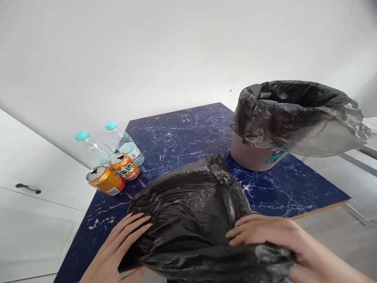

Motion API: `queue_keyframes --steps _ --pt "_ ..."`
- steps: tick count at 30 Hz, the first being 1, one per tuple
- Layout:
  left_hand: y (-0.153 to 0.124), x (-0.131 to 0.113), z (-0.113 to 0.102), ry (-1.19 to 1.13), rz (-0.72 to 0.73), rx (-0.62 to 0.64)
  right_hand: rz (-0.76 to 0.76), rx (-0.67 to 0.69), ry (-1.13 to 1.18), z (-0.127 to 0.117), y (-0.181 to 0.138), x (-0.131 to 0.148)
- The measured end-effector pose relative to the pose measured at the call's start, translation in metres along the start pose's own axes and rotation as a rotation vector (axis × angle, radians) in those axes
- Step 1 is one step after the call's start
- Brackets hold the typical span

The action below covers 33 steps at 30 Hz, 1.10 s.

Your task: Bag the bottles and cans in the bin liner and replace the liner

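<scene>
Both hands, left hand (118, 245) and right hand (273, 239), press released, flat fingers (138, 224) on a crumpled black plastic bag (191, 216) at six o'clock on the dark blue marbled surface (182, 133), apparently smoothing it.

— The black bin bag (191, 208)?
— Thin plastic film, crinkled, faintly shiny (same as the bin liner (294, 110)).
— The tabletop (182, 133)?
— Glossy blue marble-look surface. The soda cans (113, 175) are shiny metal, the water bottles (112, 147) clear smooth plastic.
</scene>
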<state>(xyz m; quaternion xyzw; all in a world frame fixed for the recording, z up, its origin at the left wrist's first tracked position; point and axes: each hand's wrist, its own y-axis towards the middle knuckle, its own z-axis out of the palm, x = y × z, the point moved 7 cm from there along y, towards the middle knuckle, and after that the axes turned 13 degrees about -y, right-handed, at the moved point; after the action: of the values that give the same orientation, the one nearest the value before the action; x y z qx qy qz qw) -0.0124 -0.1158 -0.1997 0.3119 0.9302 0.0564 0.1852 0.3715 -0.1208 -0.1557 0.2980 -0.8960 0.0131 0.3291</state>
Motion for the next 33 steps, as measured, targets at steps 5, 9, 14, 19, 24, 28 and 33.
queue_keyframes --steps 5,9,14,19,24,28,33 --pt "0.02 -0.002 -0.004 -0.306 -0.078 0.0 0.404 -0.039 0.2 -0.024 0.022 -0.043" --pt "0.041 0.021 -0.002 -0.374 -0.435 -0.064 0.451 -0.407 0.081 -0.057 0.038 -0.038" --pt "0.058 0.033 0.005 -0.419 -0.653 -0.25 0.146 -0.914 -0.415 -0.057 0.018 0.049" --pt "0.072 -0.025 -0.023 -0.135 -0.223 -0.56 -0.247 -0.556 -0.628 0.013 0.044 0.084" --pt "0.103 -0.08 -0.013 0.047 0.168 -0.237 -0.12 -0.351 -0.72 0.045 0.094 0.047" --pt "0.123 -0.055 0.015 0.102 0.138 -0.046 -0.065 -0.268 -0.717 0.063 0.126 0.014" --pt "0.116 -0.016 0.043 0.111 0.049 0.079 0.048 -0.137 -0.679 0.083 0.138 -0.034"
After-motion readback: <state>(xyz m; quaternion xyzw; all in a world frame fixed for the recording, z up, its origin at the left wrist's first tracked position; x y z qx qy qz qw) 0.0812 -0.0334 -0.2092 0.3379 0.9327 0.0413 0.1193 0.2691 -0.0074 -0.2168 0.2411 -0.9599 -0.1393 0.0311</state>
